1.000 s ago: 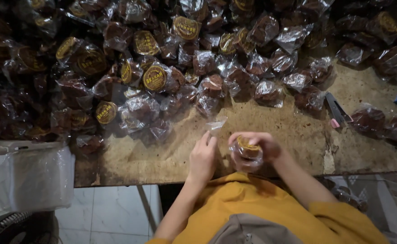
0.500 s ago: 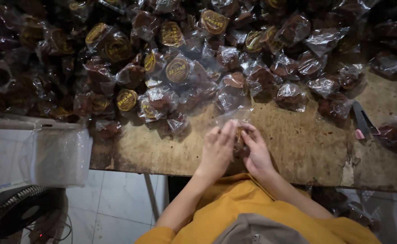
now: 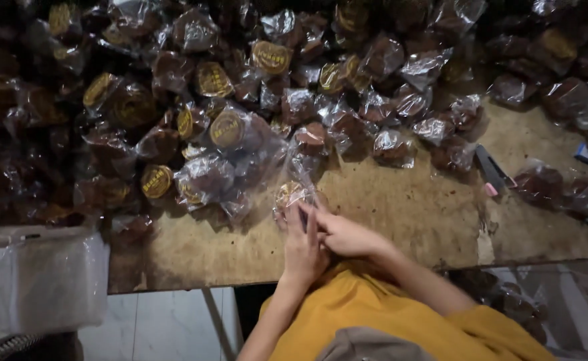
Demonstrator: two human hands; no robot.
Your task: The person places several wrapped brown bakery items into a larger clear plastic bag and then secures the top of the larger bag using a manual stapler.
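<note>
A white plastic bag [image 3: 36, 281] hangs off the worn wooden table [image 3: 407, 214] at its left edge. Both hands meet at a round brown cake in a clear wrapper [image 3: 292, 195]: left hand [image 3: 302, 244] and right hand [image 3: 340, 232] pinch its film. Gripping close to the cake would likely keep the film taut. Bare board lies right, toward a grey stapler [image 3: 491, 170].

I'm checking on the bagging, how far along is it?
Done: a big pile of wrapped cakes covers the far side of the table. In hand: left hand and right hand work one clear bag. No unwrapped cakes are visible.
</note>
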